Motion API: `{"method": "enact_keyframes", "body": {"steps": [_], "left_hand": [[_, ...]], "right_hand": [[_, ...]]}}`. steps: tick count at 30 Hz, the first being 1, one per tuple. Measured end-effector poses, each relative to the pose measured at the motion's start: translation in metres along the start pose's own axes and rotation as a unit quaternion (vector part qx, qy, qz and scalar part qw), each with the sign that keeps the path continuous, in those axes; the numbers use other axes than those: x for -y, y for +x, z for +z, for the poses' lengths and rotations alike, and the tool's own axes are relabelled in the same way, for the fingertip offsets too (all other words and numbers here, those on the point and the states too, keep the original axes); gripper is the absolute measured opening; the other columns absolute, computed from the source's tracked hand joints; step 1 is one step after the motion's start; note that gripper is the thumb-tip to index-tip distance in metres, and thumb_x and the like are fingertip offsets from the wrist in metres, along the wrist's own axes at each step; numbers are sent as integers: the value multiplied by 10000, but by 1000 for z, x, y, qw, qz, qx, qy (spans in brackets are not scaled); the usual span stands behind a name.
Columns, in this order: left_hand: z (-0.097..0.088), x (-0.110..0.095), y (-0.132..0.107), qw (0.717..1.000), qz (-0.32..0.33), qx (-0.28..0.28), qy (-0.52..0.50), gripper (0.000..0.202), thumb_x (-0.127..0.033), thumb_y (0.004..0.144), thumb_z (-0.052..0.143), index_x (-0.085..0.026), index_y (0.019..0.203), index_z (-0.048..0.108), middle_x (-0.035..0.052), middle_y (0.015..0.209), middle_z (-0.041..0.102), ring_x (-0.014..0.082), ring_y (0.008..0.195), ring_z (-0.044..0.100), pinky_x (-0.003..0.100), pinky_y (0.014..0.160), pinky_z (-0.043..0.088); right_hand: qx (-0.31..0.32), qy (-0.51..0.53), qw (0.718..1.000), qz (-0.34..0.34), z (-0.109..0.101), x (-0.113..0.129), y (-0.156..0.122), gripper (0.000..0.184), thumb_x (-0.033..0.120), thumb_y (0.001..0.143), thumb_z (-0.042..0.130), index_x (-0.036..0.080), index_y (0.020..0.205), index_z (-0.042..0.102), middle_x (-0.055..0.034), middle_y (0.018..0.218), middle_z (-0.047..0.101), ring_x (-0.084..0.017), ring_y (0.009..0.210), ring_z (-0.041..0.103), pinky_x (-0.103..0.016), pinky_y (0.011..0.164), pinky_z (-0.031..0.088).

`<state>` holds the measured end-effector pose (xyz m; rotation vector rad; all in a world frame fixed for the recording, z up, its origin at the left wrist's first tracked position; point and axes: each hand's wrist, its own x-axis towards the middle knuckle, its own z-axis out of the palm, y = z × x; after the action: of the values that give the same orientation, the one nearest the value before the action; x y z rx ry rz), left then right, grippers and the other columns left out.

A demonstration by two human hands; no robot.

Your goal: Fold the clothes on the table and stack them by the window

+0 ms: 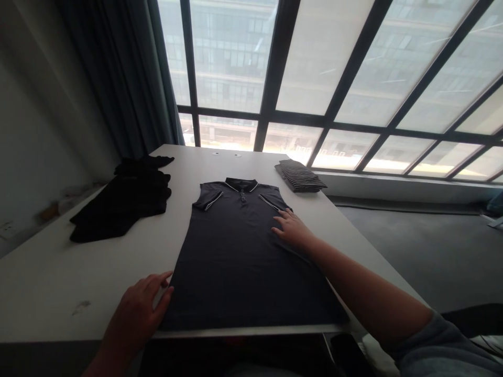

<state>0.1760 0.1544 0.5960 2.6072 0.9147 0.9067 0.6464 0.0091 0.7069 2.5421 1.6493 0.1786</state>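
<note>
At 7 o'clock the open left hand (139, 309) touches the lower corner of the polo (239, 251), spread flat on the tabletop (58, 277), the open right hand (293, 229) lies flat on its 2 o'clock edge, and farther away are a black pile (121, 201) at 10 and a striped shirt (301, 175) at 1.

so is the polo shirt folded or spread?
Mostly spread: polo shirt lies flat, front up, on the table; only both sleeves are turned in over the chest.
</note>
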Motion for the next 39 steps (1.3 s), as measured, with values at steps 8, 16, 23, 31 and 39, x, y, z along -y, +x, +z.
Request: {"method": "enact_keyframes", "body": {"steps": [8, 16, 23, 31, 39], "left_hand": [[-7, -41, -18, 981, -167, 73, 69, 309, -467, 993, 512, -223, 965, 699, 75, 987, 736, 275, 928, 674, 415, 808, 456], [-29, -81, -12, 954, -219, 181, 97, 222, -224, 1031, 465, -212, 955, 673, 74, 1036, 700, 277, 1008, 650, 423, 871, 417], [-26, -83, -11, 956, -249, 150, 27, 186, -193, 1024, 484, -222, 911, 629, 41, 879, 703, 237, 871, 684, 359, 832, 444], [-23, -77, -26, 982, -173, 55, -59, 189, -165, 988, 487, -254, 917, 638, 11, 888, 719, 183, 817, 707, 269, 755, 490], [-26, -80, -26, 986, -155, 21, -63, 165, -178, 1004, 510, -257, 941, 640, 11, 877, 700, 172, 787, 704, 252, 725, 527]], "right_hand": [[0, 91, 993, -75, -26, 131, 133, 343, 405, 1020, 568, 221, 1196, 798, -93, 1226, 775, -272, 1155, 702, -317, 993, 517], [4, 115, 992, -44, -15, 233, 249, 422, 423, 1040, 536, 137, 1289, 721, -194, 1336, 718, -318, 1239, 675, -351, 989, 527], [64, 112, 992, 13, -1, 259, 303, 714, 397, 997, 636, 199, 1639, 394, -250, 1468, 613, -357, 1312, 647, -431, 1008, 542], [98, 87, 991, -3, 6, 261, 341, 590, 345, 1001, 706, 245, 1553, 524, -175, 1540, 552, -343, 1369, 590, -517, 1061, 549], [76, 76, 993, -46, 8, 254, 363, 396, 397, 1025, 695, 169, 1346, 654, -117, 1385, 649, -272, 1221, 660, -509, 1037, 570]]}}
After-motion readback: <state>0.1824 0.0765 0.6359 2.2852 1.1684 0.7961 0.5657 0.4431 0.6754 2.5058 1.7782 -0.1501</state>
